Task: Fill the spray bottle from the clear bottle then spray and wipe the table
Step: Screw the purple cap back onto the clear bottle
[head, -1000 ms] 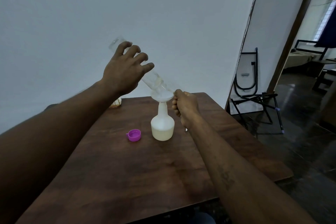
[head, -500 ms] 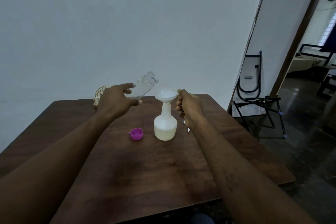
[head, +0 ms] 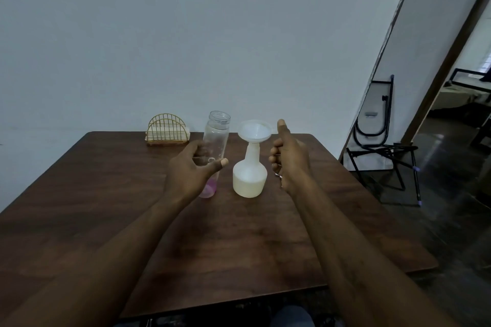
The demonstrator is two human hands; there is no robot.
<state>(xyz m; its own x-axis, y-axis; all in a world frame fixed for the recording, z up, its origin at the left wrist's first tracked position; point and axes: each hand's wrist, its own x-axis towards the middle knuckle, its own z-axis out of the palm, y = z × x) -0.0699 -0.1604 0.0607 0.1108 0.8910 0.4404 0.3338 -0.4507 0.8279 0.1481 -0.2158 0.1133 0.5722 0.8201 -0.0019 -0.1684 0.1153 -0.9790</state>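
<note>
The empty clear bottle (head: 216, 138) stands upright on the brown table (head: 239, 241), its mouth uncapped. My left hand (head: 190, 175) curls round its lower half, with the thumb across the front. Its purple cap (head: 207, 191) lies at the bottle's base, partly hidden. Just to the right stands the white spray bottle (head: 249, 180), partly filled, with a white funnel (head: 253, 131) in its neck. My right hand (head: 289, 156) hovers beside the funnel, thumb up and close to the rim. Its fingers curl round a thin white sprayer tube (head: 278, 175) that is mostly hidden.
A gold wire napkin holder (head: 167, 131) with white napkins sits at the table's back edge against the wall. A folded black-framed chair (head: 382, 141) leans by the wall to the right, next to a doorway over dark floor.
My left hand swung the clear bottle from tilted over the funnel down to upright on the table beside the cap. My right hand let go of the funnel's rim and drew slightly back.
</note>
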